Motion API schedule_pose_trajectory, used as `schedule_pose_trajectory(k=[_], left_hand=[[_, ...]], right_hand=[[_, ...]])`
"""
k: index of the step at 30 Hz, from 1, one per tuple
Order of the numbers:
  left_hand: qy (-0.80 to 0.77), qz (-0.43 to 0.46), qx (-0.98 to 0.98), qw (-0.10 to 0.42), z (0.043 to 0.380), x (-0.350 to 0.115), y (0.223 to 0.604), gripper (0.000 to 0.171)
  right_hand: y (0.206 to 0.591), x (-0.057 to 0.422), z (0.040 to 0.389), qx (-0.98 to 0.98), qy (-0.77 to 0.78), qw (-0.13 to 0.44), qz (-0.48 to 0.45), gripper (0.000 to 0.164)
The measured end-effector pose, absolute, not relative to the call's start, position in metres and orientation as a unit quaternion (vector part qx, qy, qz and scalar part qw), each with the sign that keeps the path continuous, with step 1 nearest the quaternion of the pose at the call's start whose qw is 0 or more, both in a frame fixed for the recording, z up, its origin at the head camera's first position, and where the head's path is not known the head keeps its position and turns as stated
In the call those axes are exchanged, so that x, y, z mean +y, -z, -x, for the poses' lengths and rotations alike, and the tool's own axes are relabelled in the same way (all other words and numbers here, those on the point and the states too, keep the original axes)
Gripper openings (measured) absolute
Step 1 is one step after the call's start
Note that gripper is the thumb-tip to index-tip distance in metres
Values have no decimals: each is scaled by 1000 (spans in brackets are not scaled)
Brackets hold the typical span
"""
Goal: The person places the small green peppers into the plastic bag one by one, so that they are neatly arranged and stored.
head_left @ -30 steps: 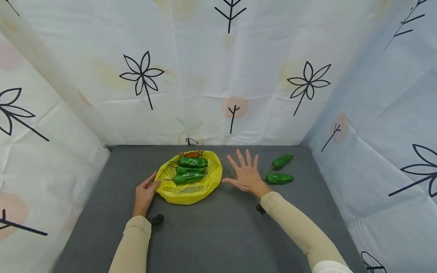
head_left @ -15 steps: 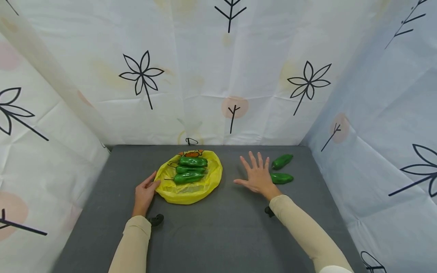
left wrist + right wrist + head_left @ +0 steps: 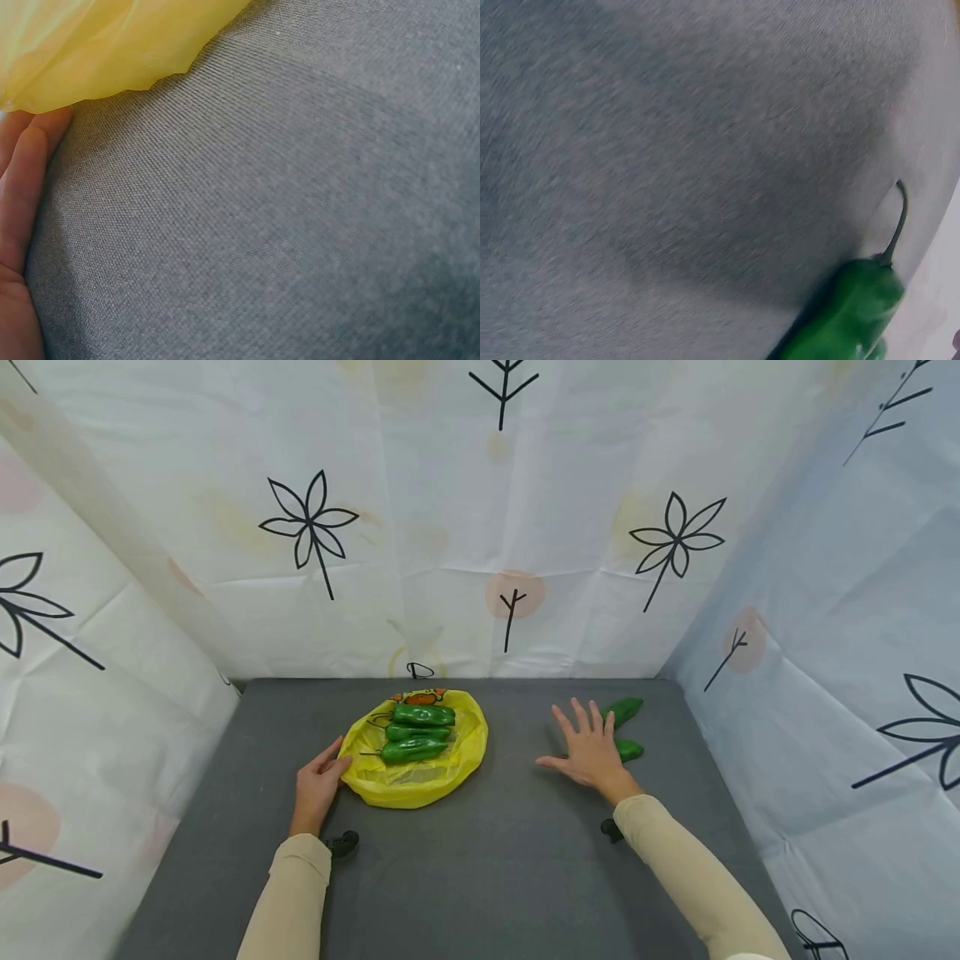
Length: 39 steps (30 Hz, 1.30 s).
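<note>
A yellow plastic bag lies with its mouth spread wide on the table, holding three green peppers. My left hand grips the bag's left rim between thumb and fingers. In the left wrist view, the thumb lies just under the yellow plastic. My right hand hovers palm down with fingers spread, partly covering two loose peppers. The farther pepper shows behind its fingertips, and the nearer pepper sticks out past the hand. A pepper with a curved stem shows in the right wrist view.
The grey table ends at the back against a white fabric backdrop printed with plants. Fabric also lines the left and right sides. Dark wrist devices sit below both hands.
My right hand has moved right, away from the bag, and now overlaps the two loose peppers. The left hand and the bag have stayed put.
</note>
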State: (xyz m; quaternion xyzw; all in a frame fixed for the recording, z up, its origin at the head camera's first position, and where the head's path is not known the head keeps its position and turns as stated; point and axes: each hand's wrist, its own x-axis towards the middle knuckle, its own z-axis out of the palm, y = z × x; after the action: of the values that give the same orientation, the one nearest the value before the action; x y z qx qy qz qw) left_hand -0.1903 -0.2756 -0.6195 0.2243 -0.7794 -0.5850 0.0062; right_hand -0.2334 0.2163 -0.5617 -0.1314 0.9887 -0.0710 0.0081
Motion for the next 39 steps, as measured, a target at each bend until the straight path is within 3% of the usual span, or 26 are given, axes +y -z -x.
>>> schedule_pose_trajectory(k=[16,30,39], left_hand=[[579,-226,-783,13,192,-276,619,55],[578,-226,-784,14,190,-274,621,54],[579,-228,-783,12,190,-275,622,56]], right_hand=[[552,266,225,987,99,-16,125,106],[548,303,223,978,175,34,112,99],[552,313,220,972,212,62,83,86]])
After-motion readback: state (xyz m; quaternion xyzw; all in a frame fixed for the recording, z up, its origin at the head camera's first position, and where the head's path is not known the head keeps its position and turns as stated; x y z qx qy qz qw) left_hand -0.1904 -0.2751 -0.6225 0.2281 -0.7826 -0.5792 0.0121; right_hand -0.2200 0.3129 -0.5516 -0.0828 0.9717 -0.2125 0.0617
